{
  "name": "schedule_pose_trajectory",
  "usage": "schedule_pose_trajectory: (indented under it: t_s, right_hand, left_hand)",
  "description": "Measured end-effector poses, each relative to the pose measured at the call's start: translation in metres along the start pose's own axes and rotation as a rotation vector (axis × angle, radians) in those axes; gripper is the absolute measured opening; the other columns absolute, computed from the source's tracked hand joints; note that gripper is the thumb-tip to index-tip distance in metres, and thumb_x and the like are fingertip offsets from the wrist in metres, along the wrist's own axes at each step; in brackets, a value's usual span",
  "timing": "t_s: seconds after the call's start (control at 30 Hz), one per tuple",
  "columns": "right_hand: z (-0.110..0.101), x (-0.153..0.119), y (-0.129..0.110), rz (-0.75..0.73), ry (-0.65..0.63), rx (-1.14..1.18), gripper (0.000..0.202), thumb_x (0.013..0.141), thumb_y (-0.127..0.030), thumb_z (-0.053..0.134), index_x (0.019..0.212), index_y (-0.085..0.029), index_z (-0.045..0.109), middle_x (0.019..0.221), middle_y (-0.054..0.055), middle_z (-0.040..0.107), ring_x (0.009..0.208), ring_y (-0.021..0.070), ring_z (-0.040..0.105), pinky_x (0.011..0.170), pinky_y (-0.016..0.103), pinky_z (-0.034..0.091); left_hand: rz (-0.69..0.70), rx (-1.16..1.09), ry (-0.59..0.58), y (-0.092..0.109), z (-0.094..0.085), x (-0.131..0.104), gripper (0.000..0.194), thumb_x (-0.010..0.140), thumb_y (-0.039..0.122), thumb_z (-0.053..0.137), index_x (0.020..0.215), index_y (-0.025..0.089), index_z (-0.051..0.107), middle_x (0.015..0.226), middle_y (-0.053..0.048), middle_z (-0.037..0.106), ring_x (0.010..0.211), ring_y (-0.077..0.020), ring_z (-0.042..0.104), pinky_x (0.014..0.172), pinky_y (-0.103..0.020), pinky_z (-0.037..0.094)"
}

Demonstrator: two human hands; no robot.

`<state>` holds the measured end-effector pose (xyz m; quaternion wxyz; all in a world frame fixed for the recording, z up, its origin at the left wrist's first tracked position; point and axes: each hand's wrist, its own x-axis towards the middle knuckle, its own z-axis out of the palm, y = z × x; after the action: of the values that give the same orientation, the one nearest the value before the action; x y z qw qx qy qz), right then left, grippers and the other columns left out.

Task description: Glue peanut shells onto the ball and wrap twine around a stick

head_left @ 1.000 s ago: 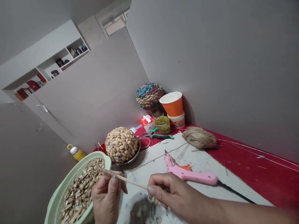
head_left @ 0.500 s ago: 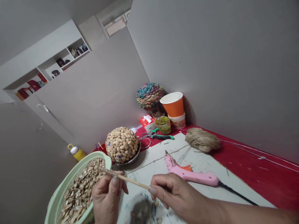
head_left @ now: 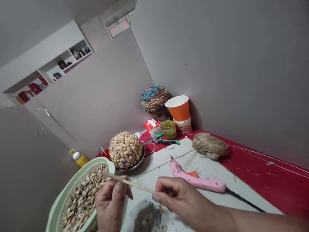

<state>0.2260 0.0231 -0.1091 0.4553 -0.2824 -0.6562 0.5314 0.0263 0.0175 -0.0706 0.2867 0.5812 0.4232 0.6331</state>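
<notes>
A thin wooden stick point(head_left: 140, 186) is held between both hands, tilted with its far end up to the left. Twine point(head_left: 113, 176) is wound round that left part. My left hand point(head_left: 112, 201) pinches the stick near the wound twine. The bare end is pinched by my right hand point(head_left: 180, 199). From the stick a strand of twine runs across the pale board towards a ball of twine point(head_left: 209, 145). Just beyond my right hand lies a pink glue gun point(head_left: 205, 182) with an orange trigger and a black cord.
A green basket point(head_left: 56, 203) of peanut shells stands at left. Behind it, a peanut-shell-covered ball point(head_left: 126, 150) rests in a metal bowl. Pruning shears point(head_left: 166, 141), a plastic tub point(head_left: 168, 129), orange paper cups point(head_left: 179, 109) and a colourful ball-topped ornament point(head_left: 154, 99) are near the wall.
The fingers of my right hand have shifted slightly on the stick's bare end. The twine ball has turned or moved a little to the right. My left hand stays nearly in place.
</notes>
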Motion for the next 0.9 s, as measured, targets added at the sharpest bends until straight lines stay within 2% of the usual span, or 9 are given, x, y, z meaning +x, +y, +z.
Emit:
schedule_pose_trajectory:
  t_s: [0.33,0.53,0.63,0.8,0.9]
  right_hand:
    - [-0.001,0.000,0.000,-0.010,-0.038,0.001,0.033,0.090,-0.042,0.053,0.068,-0.018,0.046,0.060,-0.005,0.037,0.056,0.0105,0.033,0.051,0.023,0.026]
    - [-0.002,0.001,-0.003,0.012,-0.063,0.045,0.044,0.085,-0.056,0.057,0.067,-0.016,0.050,0.058,-0.005,0.037,0.055,0.0100,0.034,0.050,0.023,0.025]
    - [-0.003,0.001,-0.005,0.091,-0.141,0.140,0.048,0.082,-0.061,0.058,0.069,-0.015,0.055,0.050,-0.007,0.035,0.047,0.0082,0.030,0.044,0.021,0.021]
    - [-0.006,0.002,-0.010,0.274,-0.350,0.437,0.049,0.079,-0.064,0.058,0.067,-0.017,0.056,0.036,-0.011,0.032,0.032,0.0066,0.020,0.034,0.020,0.015]
    - [-0.006,0.002,-0.010,0.320,-0.385,0.458,0.049,0.080,-0.064,0.055,0.069,-0.017,0.057,0.036,-0.011,0.035,0.030,0.0065,0.019,0.032,0.021,0.015]
  left_hand:
    - [0.022,-0.048,-0.037,0.002,0.004,-0.001,0.024,0.079,0.040,0.070,0.075,0.016,0.072,0.052,0.000,0.055,0.050,-0.0125,0.048,0.049,-0.024,0.044]
    - [-0.011,-0.147,-0.080,0.003,0.003,-0.002,0.016,0.080,0.034,0.070,0.082,0.018,0.075,0.055,0.000,0.059,0.053,-0.0117,0.051,0.051,-0.022,0.045]
    - [-0.018,-0.163,-0.075,0.002,0.002,-0.001,0.017,0.080,0.034,0.071,0.083,0.018,0.075,0.055,-0.001,0.061,0.052,-0.0119,0.052,0.050,-0.023,0.046]
    - [-0.040,-0.151,-0.046,0.001,0.002,-0.001,0.020,0.077,0.037,0.073,0.080,0.017,0.073,0.055,-0.001,0.062,0.050,-0.0117,0.052,0.048,-0.021,0.045]
    - [-0.042,-0.142,-0.027,0.001,0.004,0.000,0.022,0.076,0.038,0.073,0.074,0.016,0.071,0.054,-0.001,0.060,0.049,-0.0117,0.051,0.048,-0.022,0.045]
